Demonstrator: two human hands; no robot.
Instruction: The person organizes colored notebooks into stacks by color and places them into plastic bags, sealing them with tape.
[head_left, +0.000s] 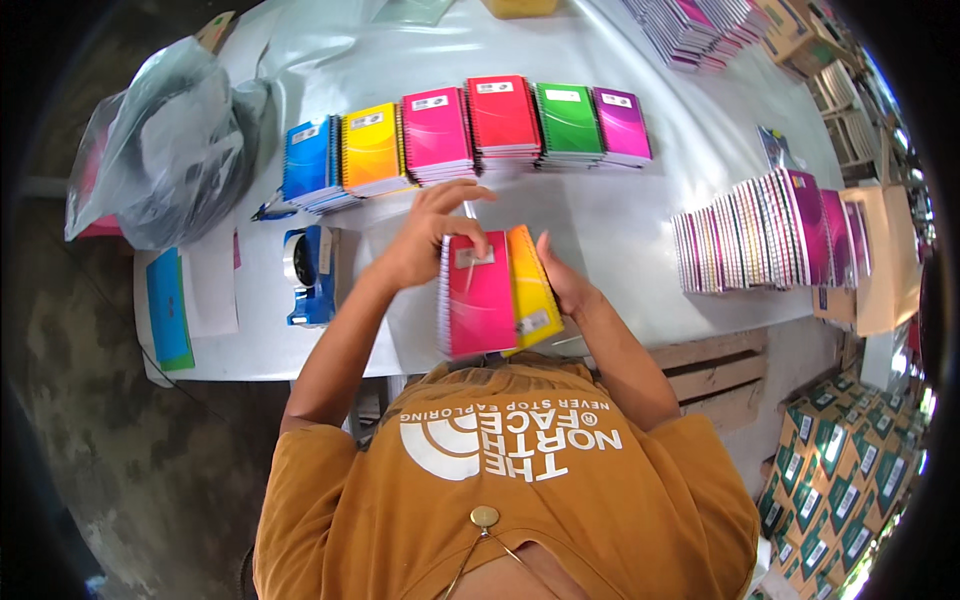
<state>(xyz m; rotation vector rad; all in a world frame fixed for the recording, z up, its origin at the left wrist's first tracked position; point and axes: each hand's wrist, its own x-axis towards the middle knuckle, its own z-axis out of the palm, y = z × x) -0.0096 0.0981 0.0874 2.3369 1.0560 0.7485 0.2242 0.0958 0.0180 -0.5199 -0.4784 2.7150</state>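
In front of my body are a pink spiral notebook (478, 310) and a yellow spiral notebook (532, 280), overlapping, the pink one on top and the yellow tilted out to the right. My right hand (570, 285) grips the pair by the right edge, its thumb up along the yellow cover. Over the pink notebook's upper left corner is my left hand (430, 235), open, fingers apart and curved, one of them across the cover near its pale label. Beyond the hands, spiral notebooks stand in colour stacks: blue (308, 160), yellow (370, 145), pink (437, 130), red (502, 112), green (568, 120) and purple (622, 120).
A blue tape dispenser (318, 280) and a pen (268, 208) lie left on the table (400, 45). Farther left hangs a clear plastic bag (165, 150). A row of notebooks (755, 235) stands at right, beside an open carton (885, 260). More notebooks (695, 30) are piled far right.
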